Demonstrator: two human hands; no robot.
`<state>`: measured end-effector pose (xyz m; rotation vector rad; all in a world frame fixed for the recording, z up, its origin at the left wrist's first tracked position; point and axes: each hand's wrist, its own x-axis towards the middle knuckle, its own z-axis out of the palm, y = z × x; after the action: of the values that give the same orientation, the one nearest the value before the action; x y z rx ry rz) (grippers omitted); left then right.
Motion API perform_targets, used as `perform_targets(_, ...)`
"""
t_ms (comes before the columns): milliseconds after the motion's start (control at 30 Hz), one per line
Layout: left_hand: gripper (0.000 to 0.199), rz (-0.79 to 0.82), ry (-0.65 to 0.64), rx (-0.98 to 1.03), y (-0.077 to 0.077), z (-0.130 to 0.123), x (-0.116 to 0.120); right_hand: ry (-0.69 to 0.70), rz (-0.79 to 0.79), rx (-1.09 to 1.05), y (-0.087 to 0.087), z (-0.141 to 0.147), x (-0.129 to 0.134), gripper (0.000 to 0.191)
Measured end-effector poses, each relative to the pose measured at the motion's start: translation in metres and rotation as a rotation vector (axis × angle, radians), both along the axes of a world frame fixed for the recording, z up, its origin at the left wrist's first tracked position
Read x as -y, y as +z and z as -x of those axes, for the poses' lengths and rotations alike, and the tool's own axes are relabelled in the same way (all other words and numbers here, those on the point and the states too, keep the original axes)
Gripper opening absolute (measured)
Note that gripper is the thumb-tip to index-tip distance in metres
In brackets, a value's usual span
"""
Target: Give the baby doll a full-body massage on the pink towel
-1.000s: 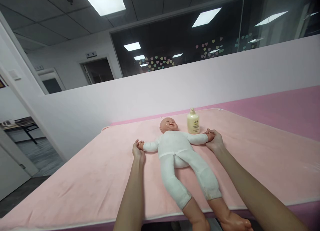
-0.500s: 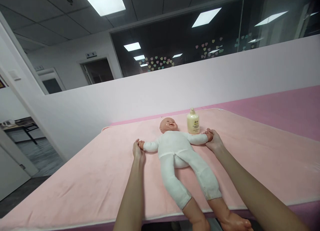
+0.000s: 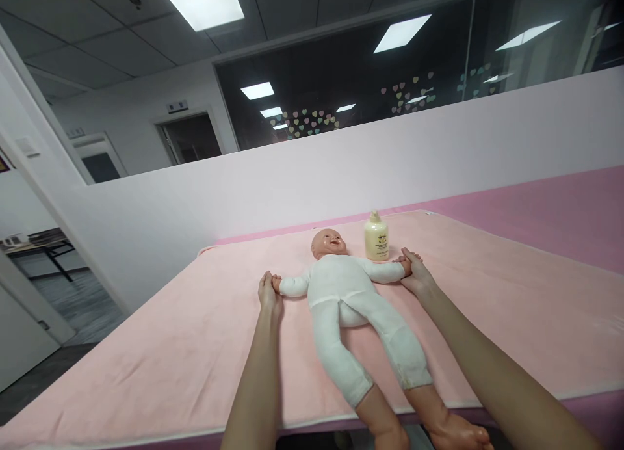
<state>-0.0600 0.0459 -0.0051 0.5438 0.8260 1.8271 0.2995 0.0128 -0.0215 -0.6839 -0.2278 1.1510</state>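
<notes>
Doll (image 3: 340,281) lies face up on pink cloth (image 3: 170,339) spread over the counter (image 3: 560,216). Bare lower legs are nearest, extending past the cloth's near edge; head points toward the far side. White fabric covers torso, arms and upper legs. Dull marks noted near both leg cuffs.

Both bare forearms reach in from the near side, one on each side of the doll. Left hand (image 3: 268,292): fingers closed on the doll's hand at its own side. Right hand (image 3: 417,277): fingers grasping the doll's other hand, thumb uppermost. Both doll arms are spread outward, low over the cloth.

Pale yellow bottle (image 3: 377,242), dark print on front, stands upright on the cloth near the doll's head, just beyond the arm held by the right hand.

Behind the counter: white wall (image 3: 292,183), with dark window (image 3: 341,66) above it. Heart-shaped stickers (image 3: 314,120) and rectangular light shapes show there. Open doorway (image 3: 195,138) at left; lit panel (image 3: 205,1) in the ceiling.
</notes>
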Motion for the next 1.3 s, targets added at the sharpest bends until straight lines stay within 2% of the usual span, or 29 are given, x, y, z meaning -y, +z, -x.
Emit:
perform_targets(333,0.03,0.057,-0.02,-0.091,0.003,0.0,0.003,0.008,-0.001,-0.075,-0.009,-0.006,-0.013,0.022)
perform_targets(533,0.039,0.083,0.056,-0.083,0.002,-0.003,0.0,0.055,-0.083,-0.113,-0.004,-0.005,-0.007,0.023)
perform_targets(700,0.035,0.076,0.038,-0.091,0.0,-0.002,-0.002,-0.006,-0.096,-0.127,-0.004,-0.004,-0.006,0.026)
perform_targets(967,0.022,0.006,-0.034,-0.012,-0.002,0.003,-0.002,0.017,0.039,-0.06,-0.008,-0.005,-0.009,0.023)
perform_targets(1100,0.013,-0.009,0.027,-0.069,-0.003,0.0,-0.001,0.018,0.059,-0.012,-0.007,-0.003,-0.006,0.024)
perform_targets(1300,0.018,0.043,0.069,-0.132,0.001,-0.006,0.003,0.039,0.016,0.007,-0.007,-0.003,-0.007,0.025)
